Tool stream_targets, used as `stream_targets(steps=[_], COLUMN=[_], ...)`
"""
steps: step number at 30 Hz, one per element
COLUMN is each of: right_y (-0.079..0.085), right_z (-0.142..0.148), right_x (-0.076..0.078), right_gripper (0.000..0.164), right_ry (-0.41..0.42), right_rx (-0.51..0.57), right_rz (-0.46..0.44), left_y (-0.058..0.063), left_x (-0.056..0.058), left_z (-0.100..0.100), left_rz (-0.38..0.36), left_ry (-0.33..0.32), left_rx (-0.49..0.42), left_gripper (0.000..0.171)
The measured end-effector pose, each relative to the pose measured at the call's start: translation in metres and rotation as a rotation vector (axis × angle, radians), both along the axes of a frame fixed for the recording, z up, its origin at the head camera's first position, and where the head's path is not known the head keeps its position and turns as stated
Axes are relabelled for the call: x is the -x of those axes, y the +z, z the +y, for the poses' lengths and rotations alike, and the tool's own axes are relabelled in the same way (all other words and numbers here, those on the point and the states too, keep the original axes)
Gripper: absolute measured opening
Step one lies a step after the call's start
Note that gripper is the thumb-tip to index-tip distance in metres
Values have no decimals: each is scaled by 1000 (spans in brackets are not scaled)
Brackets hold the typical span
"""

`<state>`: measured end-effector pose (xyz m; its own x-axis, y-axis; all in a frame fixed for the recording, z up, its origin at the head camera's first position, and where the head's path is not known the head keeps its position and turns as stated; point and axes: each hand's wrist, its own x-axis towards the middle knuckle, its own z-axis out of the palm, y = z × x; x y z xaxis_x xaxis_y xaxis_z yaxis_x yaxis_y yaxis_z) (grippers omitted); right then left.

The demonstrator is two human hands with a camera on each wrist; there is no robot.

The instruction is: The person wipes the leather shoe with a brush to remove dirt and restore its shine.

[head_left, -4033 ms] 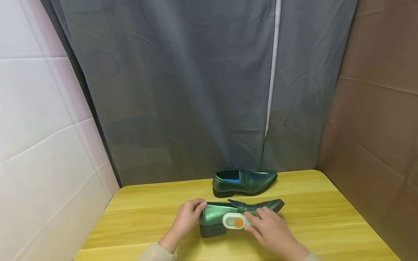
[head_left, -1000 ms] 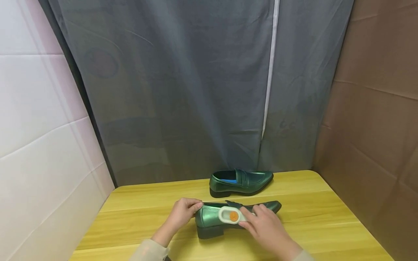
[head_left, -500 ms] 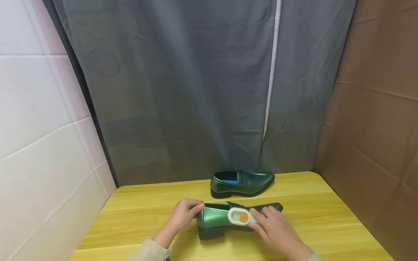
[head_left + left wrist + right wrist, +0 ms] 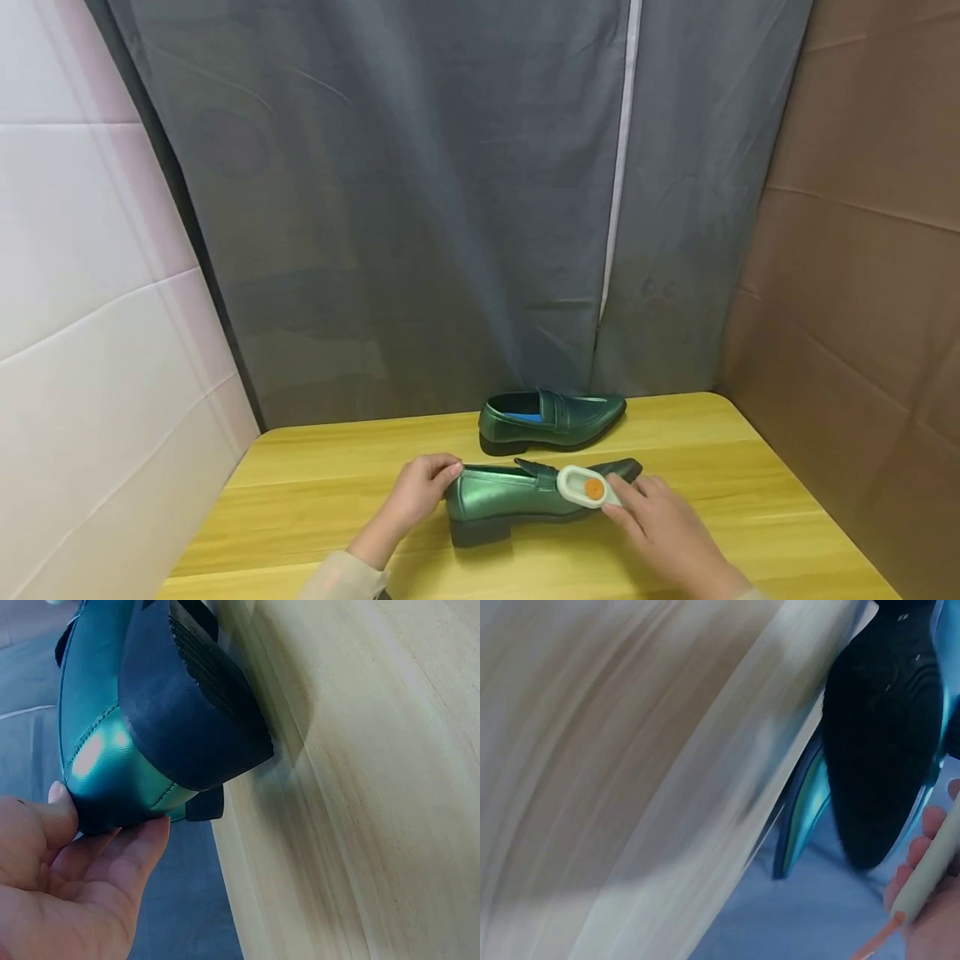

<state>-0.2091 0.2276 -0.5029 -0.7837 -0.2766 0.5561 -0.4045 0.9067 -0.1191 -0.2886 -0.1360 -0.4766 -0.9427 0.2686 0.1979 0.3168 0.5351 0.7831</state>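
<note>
My left hand (image 4: 420, 487) pinches the heel end of a metallic green loafer (image 4: 487, 496), thumb on one side of the collar and fingers on the other. In the left wrist view the loafer's dark heel (image 4: 202, 727) is tilted up off the table. My right hand (image 4: 667, 525) grips the handle of a pale shoe brush (image 4: 566, 485) with an oval head and an orange button. The brush head lies against the loafer's near side, just ahead of the strap; its underside is hidden. The right wrist view shows the loafer's black sole (image 4: 881, 750) and the brush handle (image 4: 936, 859).
A matching green loafer (image 4: 581, 423) with a blue insole stands behind, near the back edge of the wooden table (image 4: 315, 500). A grey curtain (image 4: 420, 250) hangs behind the table, with a white sheet on the left and a brown one on the right.
The brush has slid along the loafer's side from near the heel toward the toe, carried by my right hand. My left hand keeps its hold on the heel, and the back loafer stays put.
</note>
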Motion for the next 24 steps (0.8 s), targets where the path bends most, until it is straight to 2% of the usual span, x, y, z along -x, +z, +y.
stream_targets(steps=[7,11,18,24], right_y=[7,8,9,6], right_z=[22,30,41,53], right_x=[-3,-3,-2,1], right_gripper=[41,43,45,50], right_ry=[-109,-135,-181,-229], right_rx=[47,53,75,85], right_rz=[-93,-115,-173,-232], left_y=[2,3,0,0], left_x=[0,0,-1,-1], left_z=[-1,-1,-1,-1], left_rz=[-1,0,16,3], left_ry=[-20,-29,-7,-15], left_rx=[-7,-4,17,2], left_gripper=[25,26,23,24])
